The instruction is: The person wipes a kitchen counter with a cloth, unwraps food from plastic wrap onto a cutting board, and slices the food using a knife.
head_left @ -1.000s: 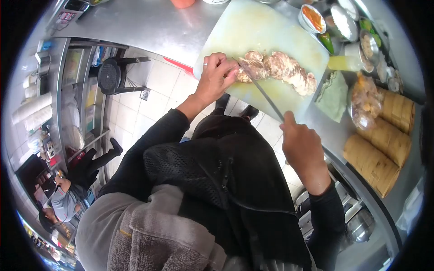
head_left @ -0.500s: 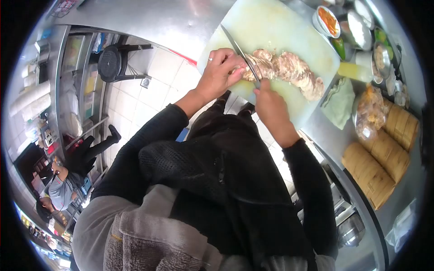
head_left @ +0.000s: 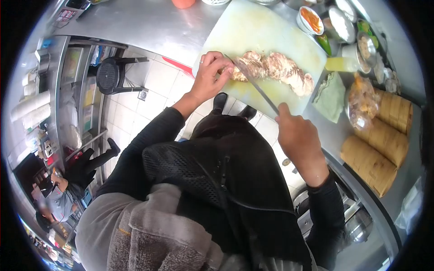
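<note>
Sliced meat (head_left: pixel 282 67) lies in a row across a pale cutting board (head_left: pixel 239 27). At the left end of that row, my left hand (head_left: pixel 211 74) has its fingers bent and closed on the uncut end of the meat. A long knife (head_left: pixel 258 88) is held by its handle in my right hand (head_left: pixel 296 135), which is wrapped round it near the board's front edge. The blade slants up and left, its tip end at the meat beside my left fingertips. My fingers partly hide the meat's left end.
Right of the board are a green cloth (head_left: pixel 329 97), a bag of food (head_left: pixel 362 101) and brown rolls (head_left: pixel 368 165). A bowl of orange strips (head_left: pixel 310 20) stands at the back. A black stool (head_left: pixel 110 74) and another person (head_left: pixel 61 196) are to the left.
My right hand has moved right and toward me, drawing the knife back so that only its front part lies at the meat. My left hand stays on the meat's end. The view has shifted slightly.
</note>
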Available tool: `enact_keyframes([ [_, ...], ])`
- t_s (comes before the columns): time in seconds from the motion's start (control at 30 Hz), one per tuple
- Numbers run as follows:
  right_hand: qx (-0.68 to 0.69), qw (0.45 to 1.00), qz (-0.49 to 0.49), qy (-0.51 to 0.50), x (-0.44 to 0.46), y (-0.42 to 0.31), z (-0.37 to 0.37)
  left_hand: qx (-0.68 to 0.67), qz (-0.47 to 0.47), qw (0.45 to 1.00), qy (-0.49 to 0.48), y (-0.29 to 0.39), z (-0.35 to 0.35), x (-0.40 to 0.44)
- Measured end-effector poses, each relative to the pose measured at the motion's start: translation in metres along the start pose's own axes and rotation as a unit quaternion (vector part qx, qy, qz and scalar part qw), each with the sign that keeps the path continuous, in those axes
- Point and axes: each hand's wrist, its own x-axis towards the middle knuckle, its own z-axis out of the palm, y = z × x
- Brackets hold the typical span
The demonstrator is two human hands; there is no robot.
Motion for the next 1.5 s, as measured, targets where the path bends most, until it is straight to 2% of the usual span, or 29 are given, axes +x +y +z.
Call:
enact_keyframes([
  [0.13, -0.023, 0.999, 0.017, -0.027, 0.004, -0.005, -0.001, 0.004, -0.001, 1.000, -0.013, -0.007, -0.004, 0.000],
  [0.33, 0.002, 0.999, -0.036, -0.008, 0.053, 0.004, 0.032, 0.009, -0.010, 1.000, -0.029, -0.010, -0.009, 0.003],
  [0.47, 0.081, 0.996, -0.031, 0.021, 0.085, 0.006, 0.083, 0.031, -0.004, 0.999, -0.016, -0.017, -0.009, 0.005],
  [0.53, 0.108, 0.992, -0.039, 0.049, 0.096, 0.001, 0.097, 0.000, -0.020, 1.000, -0.017, -0.011, -0.010, 0.003],
  [0.6, 0.134, 0.991, -0.011, 0.023, 0.103, 0.000, 0.102, -0.015, -0.031, 0.999, -0.026, -0.007, -0.012, 0.000],
  [0.67, 0.136, 0.990, -0.012, 0.037, 0.106, 0.007, 0.105, 0.002, 0.006, 1.000, -0.007, -0.011, -0.007, -0.001],
  [0.73, 0.140, 0.989, -0.014, 0.053, 0.105, 0.010, 0.108, 0.006, -0.017, 0.997, 0.079, -0.001, -0.005, -0.004],
  [0.8, 0.164, 0.985, -0.031, 0.047, 0.103, 0.015, 0.099, 0.013, -0.017, 0.995, 0.101, 0.004, -0.005, -0.005],
  [0.87, 0.152, 0.987, -0.022, 0.046, 0.089, 0.020, 0.085, -0.036, -0.052, 0.995, 0.071, 0.003, -0.007, -0.006],
  [0.93, 0.146, 0.989, -0.012, 0.038, 0.065, 0.013, 0.063, -0.033, -0.047, 0.996, 0.074, 0.006, -0.009, -0.005],
  [1.0, 0.062, 0.998, 0.014, 0.010, 0.040, 0.002, 0.028, -0.081, -0.070, 0.991, 0.085, 0.003, -0.008, -0.004],
  [1.07, 0.043, 0.999, 0.004, 0.005, 0.024, -0.004, 0.016, -0.057, -0.071, 0.992, 0.084, 0.000, -0.009, -0.004],
  [1.13, 0.023, 1.000, 0.000, -0.001, 0.014, -0.007, 0.011, -0.034, -0.030, 0.996, 0.080, -0.006, -0.006, -0.003],
  [1.23, -0.004, 0.999, -0.019, 0.030, 0.008, -0.011, 0.007, -0.023, -0.020, 0.998, 0.060, -0.011, -0.006, 0.003],
  [1.5, -0.006, 1.000, -0.008, 0.003, 0.015, -0.019, 0.007, -0.037, -0.051, 0.998, 0.014, -0.003, -0.010, 0.018],
])
